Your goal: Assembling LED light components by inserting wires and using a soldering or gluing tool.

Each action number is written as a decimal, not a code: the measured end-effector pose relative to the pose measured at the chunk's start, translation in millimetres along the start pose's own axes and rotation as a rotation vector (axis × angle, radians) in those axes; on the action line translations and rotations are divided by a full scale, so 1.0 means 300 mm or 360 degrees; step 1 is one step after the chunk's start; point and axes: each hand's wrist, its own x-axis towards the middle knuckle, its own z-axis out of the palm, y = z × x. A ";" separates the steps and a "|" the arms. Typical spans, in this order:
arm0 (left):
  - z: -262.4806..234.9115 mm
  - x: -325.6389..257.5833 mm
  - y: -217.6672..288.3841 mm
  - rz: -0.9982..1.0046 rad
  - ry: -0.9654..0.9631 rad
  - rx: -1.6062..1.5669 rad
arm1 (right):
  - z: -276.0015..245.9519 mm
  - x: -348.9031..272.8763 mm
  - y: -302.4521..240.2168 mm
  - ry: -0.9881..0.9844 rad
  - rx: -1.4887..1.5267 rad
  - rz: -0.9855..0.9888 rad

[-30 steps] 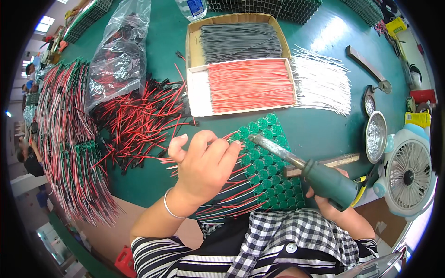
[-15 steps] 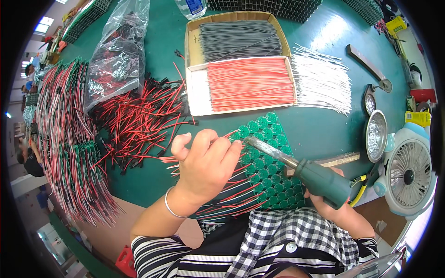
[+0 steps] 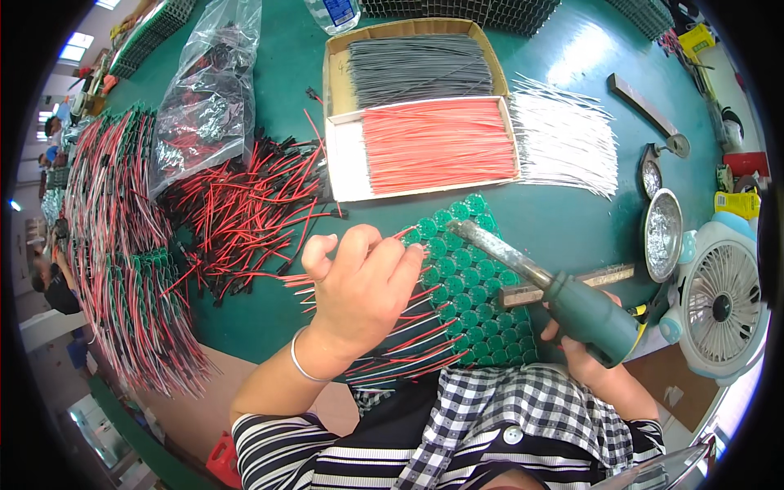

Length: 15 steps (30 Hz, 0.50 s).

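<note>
A soldering iron [image 3: 510, 253] with a thick metal tip and a dark green body is gripped by my right hand [image 3: 588, 355]. Its tip hangs over the upper part of a sheet of round green circuit boards [image 3: 465, 298]. My left hand [image 3: 359, 286], closed with fingers curled, rests at the sheet's left edge. A red wire [image 3: 403, 233] pokes out at its fingertips; the pinch itself is partly hidden. Rows of red, white and black wires [image 3: 408, 343] stick out from the left side of the sheet, below that hand.
Beyond the sheet, a box holds red wires [image 3: 441, 147] and grey wires [image 3: 420, 69], with white wires [image 3: 567, 139] alongside. At left lie loose red-black leads [image 3: 245, 212], a plastic bag [image 3: 208, 106] and wired boards [image 3: 114, 237]. Metal dishes [image 3: 663, 237], a bar [image 3: 567, 286] and a fan [image 3: 720, 306] stand right.
My right hand has drawn the soldering iron to the right, so its tip has come up and away from my left fingertips. My left hand has hardly moved.
</note>
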 end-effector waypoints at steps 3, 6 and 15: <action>-0.005 -0.002 0.000 0.0006 0.0000 -0.0001 | -0.017 0.000 -0.020 -0.0039 0.0182 0.0214; -0.018 -0.005 0.014 0.0014 -0.0005 -0.0026 | 0.014 -0.029 -0.002 0.0084 0.0113 0.0176; -0.011 -0.024 0.039 0.0036 -0.0009 -0.0100 | 0.043 -0.052 0.005 0.0048 -0.0038 0.0065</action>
